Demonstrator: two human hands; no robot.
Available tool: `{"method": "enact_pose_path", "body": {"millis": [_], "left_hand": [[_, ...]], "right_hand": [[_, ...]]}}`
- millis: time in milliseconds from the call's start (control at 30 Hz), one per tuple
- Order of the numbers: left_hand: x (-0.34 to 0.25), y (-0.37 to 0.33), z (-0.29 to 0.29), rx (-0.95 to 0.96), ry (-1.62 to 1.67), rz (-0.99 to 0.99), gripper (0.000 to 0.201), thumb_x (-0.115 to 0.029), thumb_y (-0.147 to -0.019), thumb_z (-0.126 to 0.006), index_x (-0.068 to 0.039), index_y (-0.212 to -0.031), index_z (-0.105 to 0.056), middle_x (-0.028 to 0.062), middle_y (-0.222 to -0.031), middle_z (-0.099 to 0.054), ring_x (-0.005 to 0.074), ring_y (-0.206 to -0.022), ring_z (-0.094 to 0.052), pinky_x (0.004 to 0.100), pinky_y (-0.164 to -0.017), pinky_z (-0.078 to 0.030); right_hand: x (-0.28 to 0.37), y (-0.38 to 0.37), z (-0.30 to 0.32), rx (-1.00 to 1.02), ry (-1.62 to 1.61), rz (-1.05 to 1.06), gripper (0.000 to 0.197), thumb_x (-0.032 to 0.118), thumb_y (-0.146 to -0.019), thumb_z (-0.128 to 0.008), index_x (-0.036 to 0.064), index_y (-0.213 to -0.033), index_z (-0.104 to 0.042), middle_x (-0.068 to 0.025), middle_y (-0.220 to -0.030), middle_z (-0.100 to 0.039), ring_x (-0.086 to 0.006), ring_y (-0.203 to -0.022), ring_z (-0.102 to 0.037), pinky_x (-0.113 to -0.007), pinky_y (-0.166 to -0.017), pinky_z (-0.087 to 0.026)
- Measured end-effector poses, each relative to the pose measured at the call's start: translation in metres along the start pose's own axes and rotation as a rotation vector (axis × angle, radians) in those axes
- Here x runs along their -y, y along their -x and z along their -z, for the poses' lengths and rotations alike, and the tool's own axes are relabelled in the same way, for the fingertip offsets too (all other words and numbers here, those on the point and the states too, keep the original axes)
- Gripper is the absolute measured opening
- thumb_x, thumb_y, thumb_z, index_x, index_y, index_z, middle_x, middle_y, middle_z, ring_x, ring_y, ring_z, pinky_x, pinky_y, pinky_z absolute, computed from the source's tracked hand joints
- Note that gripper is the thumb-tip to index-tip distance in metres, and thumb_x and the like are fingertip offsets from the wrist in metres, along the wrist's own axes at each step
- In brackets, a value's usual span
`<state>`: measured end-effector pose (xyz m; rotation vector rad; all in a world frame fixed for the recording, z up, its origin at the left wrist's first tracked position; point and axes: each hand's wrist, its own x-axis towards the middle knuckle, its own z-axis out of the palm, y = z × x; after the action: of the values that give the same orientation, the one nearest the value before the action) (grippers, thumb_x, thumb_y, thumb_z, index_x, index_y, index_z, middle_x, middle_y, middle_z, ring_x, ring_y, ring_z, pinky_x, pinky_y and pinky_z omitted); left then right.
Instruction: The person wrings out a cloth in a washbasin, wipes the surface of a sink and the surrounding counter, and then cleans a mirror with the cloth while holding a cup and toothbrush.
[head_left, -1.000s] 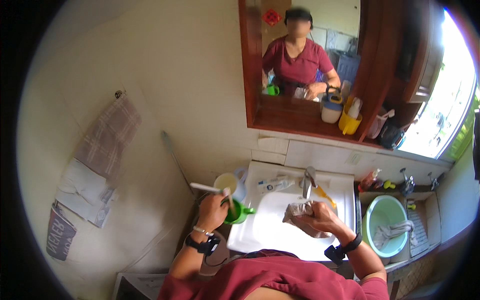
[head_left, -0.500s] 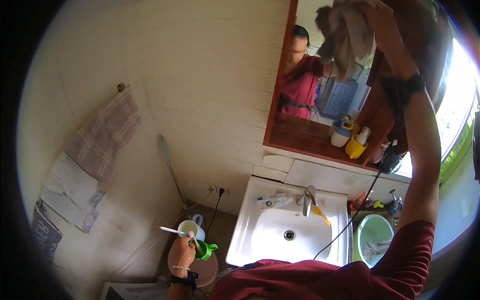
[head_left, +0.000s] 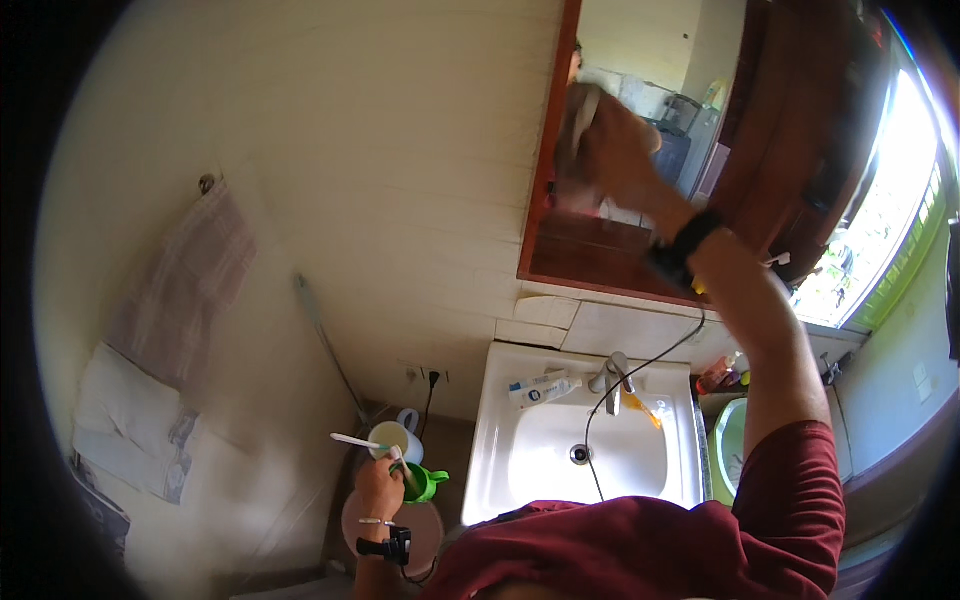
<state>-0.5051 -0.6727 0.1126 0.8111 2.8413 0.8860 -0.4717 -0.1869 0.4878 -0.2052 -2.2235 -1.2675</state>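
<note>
Right hand (head_left: 622, 150) raised far and right, pressing a grey cloth (head_left: 580, 125) against the mirror (head_left: 640, 60), fingers closed on it. Left hand (head_left: 380, 490) low at near left, gripping a green cup (head_left: 425, 483) and toothbrush (head_left: 360, 441); beside the white sink (head_left: 500, 400).

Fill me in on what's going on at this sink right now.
A person stands at a white sink under a wood-framed mirror. The right hand is raised to the mirror glass with a greyish cloth bunched in it. The left hand is down beside the sink, holding a green cup and a toothbrush, just by a white mug. A toothpaste tube lies on the sink's back ledge by the tap. Towels hang on the wall to the left.
</note>
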Motion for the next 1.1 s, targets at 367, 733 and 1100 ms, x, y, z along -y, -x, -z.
{"method": "enact_pose_path", "body": {"millis": [367, 733, 1100], "left_hand": [[0.023, 0.015, -0.004, 0.149, -0.062, 0.022, 0.022, -0.011, -0.079, -0.067, -0.011, -0.099, -0.074, 0.0204, -0.086, -0.069, 0.0396, -0.082, -0.066, 0.0503, -0.073, -0.053], [-0.001, 0.016, -0.001, 0.123, -0.094, 0.007, 0.02, -0.01, -0.077, -0.067, -0.008, -0.096, -0.073, 0.0207, -0.082, -0.068, 0.0406, -0.081, -0.065, 0.0509, -0.073, -0.052], [-0.013, 0.013, -0.001, 0.242, -0.089, -0.028, 0.028, -0.009, -0.079, -0.067, -0.012, -0.106, -0.073, 0.0206, -0.092, -0.069, 0.0403, -0.085, -0.065, 0.0509, -0.074, -0.052]], "right_hand": [[-0.09, -0.011, 0.013, -0.387, -0.113, -0.114, 0.034, 0.009, -0.073, -0.063, -0.0011, -0.106, -0.066, -0.0228, -0.131, -0.05, -0.0354, -0.11, -0.055, -0.04, -0.086, -0.05], [-0.11, -0.051, 0.028, -0.2, -0.002, -0.36, 0.022, 0.017, -0.073, -0.067, 0.0053, -0.091, -0.072, -0.0151, -0.118, -0.057, -0.035, -0.107, -0.055, -0.049, -0.088, -0.049], [0.043, 0.079, -0.023, 0.074, -0.172, 0.213, 0.042, 0.027, -0.073, -0.068, 0.0099, -0.112, -0.071, -0.0125, -0.132, -0.051, -0.0398, -0.124, -0.043, -0.055, -0.095, -0.042]]}}
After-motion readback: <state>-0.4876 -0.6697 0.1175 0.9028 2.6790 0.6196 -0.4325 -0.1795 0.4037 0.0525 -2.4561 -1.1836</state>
